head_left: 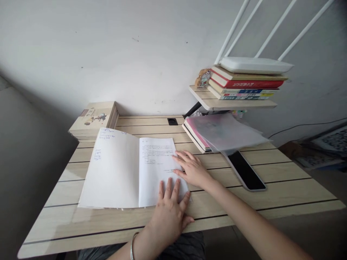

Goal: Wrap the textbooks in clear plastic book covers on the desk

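An open book (116, 173) lies on the wooden desk (108, 225). Its left page is mostly blank, with blue handwriting near the upper left edge; printed lines cover the upper part of the right page. My left hand (170, 207), with a bracelet at the wrist, rests on the lower edge of the right page, fingers spread. Against that page's right edge lies my right hand (192, 168), fingers stretched out over the paper. Neither hand grips anything. The lower right corner of the page is partly hidden under my left hand.
At the back left stands a stack of books (94, 117). A phone (246, 171) lies on the right, below a translucent folder (230, 131) on notebooks (195, 135). Above, a raised shelf (233, 104) bears thick books (246, 84) and a white router-like box (255, 65).
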The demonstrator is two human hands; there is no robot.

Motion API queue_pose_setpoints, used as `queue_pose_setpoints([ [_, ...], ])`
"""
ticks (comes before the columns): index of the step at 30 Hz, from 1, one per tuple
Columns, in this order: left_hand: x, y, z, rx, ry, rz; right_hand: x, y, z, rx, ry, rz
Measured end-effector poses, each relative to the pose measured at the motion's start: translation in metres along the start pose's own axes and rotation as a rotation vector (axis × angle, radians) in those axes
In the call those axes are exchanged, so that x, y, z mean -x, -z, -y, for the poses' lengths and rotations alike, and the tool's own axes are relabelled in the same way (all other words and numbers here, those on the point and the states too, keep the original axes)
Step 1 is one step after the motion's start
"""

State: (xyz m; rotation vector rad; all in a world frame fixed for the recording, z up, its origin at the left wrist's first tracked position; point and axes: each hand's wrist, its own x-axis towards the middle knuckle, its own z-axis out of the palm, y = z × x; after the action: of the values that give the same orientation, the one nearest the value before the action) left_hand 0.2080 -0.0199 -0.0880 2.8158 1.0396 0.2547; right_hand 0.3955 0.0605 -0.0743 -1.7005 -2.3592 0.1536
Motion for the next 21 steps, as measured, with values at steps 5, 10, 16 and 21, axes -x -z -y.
queue_pose_setpoints([
  [5,-0.001,-0.002,0.0,0.034,-0.005,0.014,-0.03,-0.004,-0.006,0.018,-0.117,0.048],
  [10,-0.001,-0.006,0.001,0.042,0.0,0.017,-0.075,-0.004,-0.015,-0.014,-0.251,0.016],
  [16,0.0,-0.009,0.0,0.019,-0.003,0.009,-0.12,-0.01,-0.028,-0.037,-0.38,-0.073],
  [21,0.001,-0.006,-0.001,0.024,-0.003,-0.005,-0.134,-0.014,-0.033,-0.051,-0.413,-0.108],
])
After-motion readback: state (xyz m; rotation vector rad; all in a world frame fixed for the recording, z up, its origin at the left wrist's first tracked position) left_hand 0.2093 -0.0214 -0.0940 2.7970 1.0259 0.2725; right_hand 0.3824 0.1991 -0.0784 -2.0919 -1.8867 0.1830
